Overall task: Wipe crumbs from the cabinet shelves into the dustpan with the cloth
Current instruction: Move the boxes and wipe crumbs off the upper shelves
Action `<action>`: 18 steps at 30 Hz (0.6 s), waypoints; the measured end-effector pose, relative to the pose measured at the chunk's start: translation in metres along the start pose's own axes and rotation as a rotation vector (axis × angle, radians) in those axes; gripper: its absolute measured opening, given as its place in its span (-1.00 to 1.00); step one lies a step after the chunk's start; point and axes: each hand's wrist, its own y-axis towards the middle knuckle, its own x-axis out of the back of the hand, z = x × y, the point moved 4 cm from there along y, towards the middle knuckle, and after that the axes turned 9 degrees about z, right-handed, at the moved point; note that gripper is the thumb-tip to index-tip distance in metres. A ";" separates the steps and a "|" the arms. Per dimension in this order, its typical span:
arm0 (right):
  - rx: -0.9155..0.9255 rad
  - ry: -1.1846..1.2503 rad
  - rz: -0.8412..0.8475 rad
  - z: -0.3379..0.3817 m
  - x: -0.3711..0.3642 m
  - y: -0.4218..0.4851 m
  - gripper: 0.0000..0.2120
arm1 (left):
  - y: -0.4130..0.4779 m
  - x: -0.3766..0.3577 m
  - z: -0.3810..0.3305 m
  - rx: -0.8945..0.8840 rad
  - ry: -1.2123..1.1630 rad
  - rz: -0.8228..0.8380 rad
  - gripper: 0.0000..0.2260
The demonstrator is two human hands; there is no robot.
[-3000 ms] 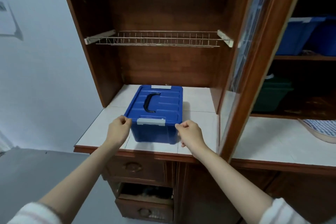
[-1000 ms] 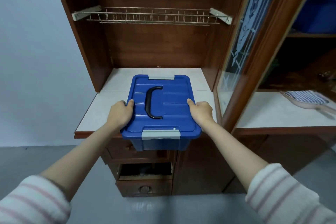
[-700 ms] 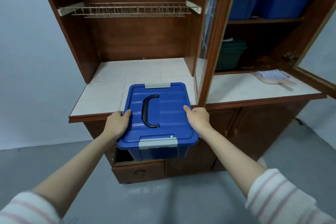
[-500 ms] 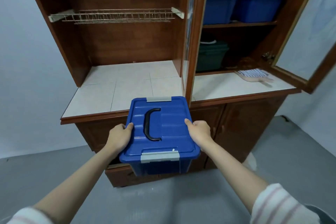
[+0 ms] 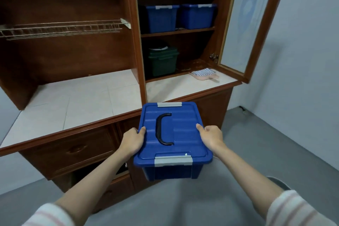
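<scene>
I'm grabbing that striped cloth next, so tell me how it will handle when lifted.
The striped cloth lies draped in the pink dustpan, so it is probably floppy and light. Lifting it may nudge the dustpan, which looks like thin, light plastic.

The storage box (image 5: 185, 134) nearest was deep blue, its handle (image 5: 158, 128) black and its latch (image 5: 173, 161) light grey. The cabinet (image 5: 73, 57) was reddish-brown wood, and its counter (image 5: 82, 101) had off-white tiles with faint grey joints. On a far right shelf, the left bin (image 5: 161, 19) and the right bin (image 5: 197, 16) were the same blue with grey clips. Below them sat a dark green box (image 5: 163, 64). At the counter's far right, the dustpan (image 5: 208, 77) was pale pink and the cloth (image 5: 203, 73) in it was striped blue and white. The door glass (image 5: 251, 11) bore a pale blue frosted motif. The wire rack (image 5: 55, 30) at left was pale cream. The floor (image 5: 266, 152) was grey and the wall (image 5: 311, 42) bluish white. The left sleeve (image 5: 47, 214) and right sleeve (image 5: 286, 209) were white with pink stripes.
</scene>
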 end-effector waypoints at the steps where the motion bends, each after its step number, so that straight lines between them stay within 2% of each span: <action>1: 0.000 -0.002 -0.026 -0.006 0.009 0.000 -0.50 | 0.003 -0.007 -0.009 -0.013 0.009 0.015 -0.67; 8: -0.062 0.044 -0.123 -0.037 0.062 0.015 -0.47 | 0.024 -0.053 -0.063 -0.131 0.063 0.091 -0.69; 18: -0.055 0.050 -0.215 -0.017 0.110 0.113 -0.46 | 0.120 -0.068 -0.147 -0.174 0.049 0.069 -0.68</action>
